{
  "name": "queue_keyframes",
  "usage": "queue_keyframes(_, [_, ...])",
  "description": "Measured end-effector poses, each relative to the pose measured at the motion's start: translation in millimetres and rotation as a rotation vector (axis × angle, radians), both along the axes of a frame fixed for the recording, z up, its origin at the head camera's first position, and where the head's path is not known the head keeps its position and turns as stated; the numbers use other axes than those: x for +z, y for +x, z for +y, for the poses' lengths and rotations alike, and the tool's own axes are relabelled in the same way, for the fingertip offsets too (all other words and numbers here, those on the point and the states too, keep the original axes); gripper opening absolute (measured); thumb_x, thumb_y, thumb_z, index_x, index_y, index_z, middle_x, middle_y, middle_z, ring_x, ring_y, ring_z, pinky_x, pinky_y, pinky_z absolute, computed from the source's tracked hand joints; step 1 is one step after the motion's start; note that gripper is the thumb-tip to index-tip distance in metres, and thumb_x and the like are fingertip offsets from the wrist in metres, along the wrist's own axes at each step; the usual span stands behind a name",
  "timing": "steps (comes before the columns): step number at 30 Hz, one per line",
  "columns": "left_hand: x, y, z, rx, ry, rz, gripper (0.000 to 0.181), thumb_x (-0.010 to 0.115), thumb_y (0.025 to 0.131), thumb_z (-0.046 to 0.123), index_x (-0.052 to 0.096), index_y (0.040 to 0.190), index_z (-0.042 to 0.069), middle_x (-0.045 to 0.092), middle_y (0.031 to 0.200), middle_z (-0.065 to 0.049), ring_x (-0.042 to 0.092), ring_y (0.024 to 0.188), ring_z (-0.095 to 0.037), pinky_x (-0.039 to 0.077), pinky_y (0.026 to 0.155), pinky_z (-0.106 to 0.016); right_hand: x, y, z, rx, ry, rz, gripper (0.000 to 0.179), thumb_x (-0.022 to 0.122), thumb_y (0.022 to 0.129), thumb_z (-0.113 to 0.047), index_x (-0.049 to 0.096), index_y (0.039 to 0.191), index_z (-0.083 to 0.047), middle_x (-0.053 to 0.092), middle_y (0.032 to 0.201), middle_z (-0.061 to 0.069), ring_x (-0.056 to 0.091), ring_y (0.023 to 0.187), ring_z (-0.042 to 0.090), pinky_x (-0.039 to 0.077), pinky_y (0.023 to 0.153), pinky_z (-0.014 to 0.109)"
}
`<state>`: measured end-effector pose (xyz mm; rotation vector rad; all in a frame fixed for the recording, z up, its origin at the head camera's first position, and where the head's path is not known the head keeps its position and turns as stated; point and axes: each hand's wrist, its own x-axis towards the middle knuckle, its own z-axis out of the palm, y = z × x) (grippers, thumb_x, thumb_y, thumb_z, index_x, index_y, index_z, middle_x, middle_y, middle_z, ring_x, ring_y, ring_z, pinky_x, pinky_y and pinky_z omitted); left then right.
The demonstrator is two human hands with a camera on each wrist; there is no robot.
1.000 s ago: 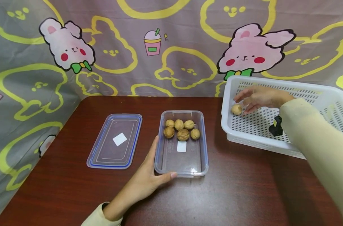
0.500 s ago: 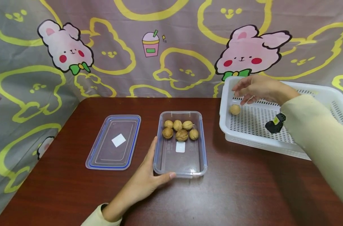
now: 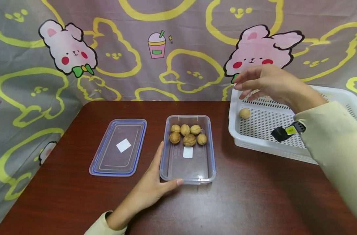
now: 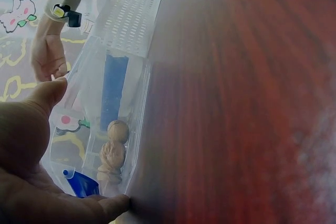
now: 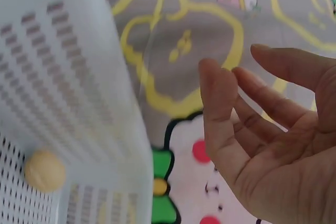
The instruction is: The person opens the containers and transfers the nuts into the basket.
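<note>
My left hand (image 3: 153,182) grips the near left corner of a clear plastic food container (image 3: 193,169), thumb along the front rim and fingers along the left side. Several walnuts (image 3: 189,140) lie in its far half, also seen through its wall in the left wrist view. My right hand (image 3: 269,83) is raised above the far left part of a white perforated basket (image 3: 272,148). In the right wrist view, that hand (image 5: 283,135) holds nothing, and its fingers are loosely bent. One walnut (image 3: 244,113) lies in the basket's left corner, below and apart from the hand.
A clear lid (image 3: 119,163) with a blue seal lies flat on the brown table (image 3: 64,182), left of the container. Behind the table hangs a patterned cloth (image 3: 114,29). A black device (image 3: 284,132) is strapped at my right wrist.
My right hand has risen from beside the walnut inside the basket to above the rim, with nothing in it. The walnut stays in its corner. My left hand and the container hold still.
</note>
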<state>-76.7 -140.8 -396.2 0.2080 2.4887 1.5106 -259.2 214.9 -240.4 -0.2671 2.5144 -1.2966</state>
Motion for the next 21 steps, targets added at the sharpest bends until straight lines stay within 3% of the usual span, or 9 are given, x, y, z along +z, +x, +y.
queue_keyframes(7, [-0.2, -0.4, -0.2, 0.001, 0.000, -0.002, 0.125, 0.088, 0.085, 0.036, -0.005, 0.169, 0.031, 0.013, 0.176, -0.010, 0.021, 0.160, -0.033, 0.018, 0.129, -0.059, -5.1, 22.1, -32, 0.060, -0.109, 0.037, 0.033, 0.069, 0.100, -0.013, 0.065, 0.130, 0.001, 0.072, 0.113, 0.005, 0.075, 0.094, 0.020, 0.064, 0.080, 0.033])
queue_keyframes(12, [0.3, -0.8, 0.2, -0.001, 0.006, -0.006, 0.125, 0.088, 0.085, 0.036, -0.005, 0.169, 0.031, 0.013, 0.176, -0.011, 0.022, 0.160, -0.033, 0.018, 0.129, -0.059, -14.9, 35.6, -57, 0.108, -0.152, 0.020, 0.031, 0.071, 0.098, -0.009, 0.066, 0.128, 0.001, 0.068, 0.120, 0.014, 0.075, 0.095, 0.019, 0.065, 0.082, 0.033])
queue_keyframes(21, [1.1, -0.6, 0.4, -0.003, 0.014, -0.007, 0.126, 0.088, 0.085, 0.035, -0.005, 0.169, 0.030, 0.013, 0.176, -0.012, 0.023, 0.159, -0.034, 0.018, 0.129, -0.060, -40.8, 43.7, -92, 0.190, -0.240, -0.046, 0.035, 0.070, 0.097, -0.004, 0.065, 0.131, 0.002, 0.066, 0.132, 0.023, 0.073, 0.106, 0.027, 0.063, 0.093, 0.043])
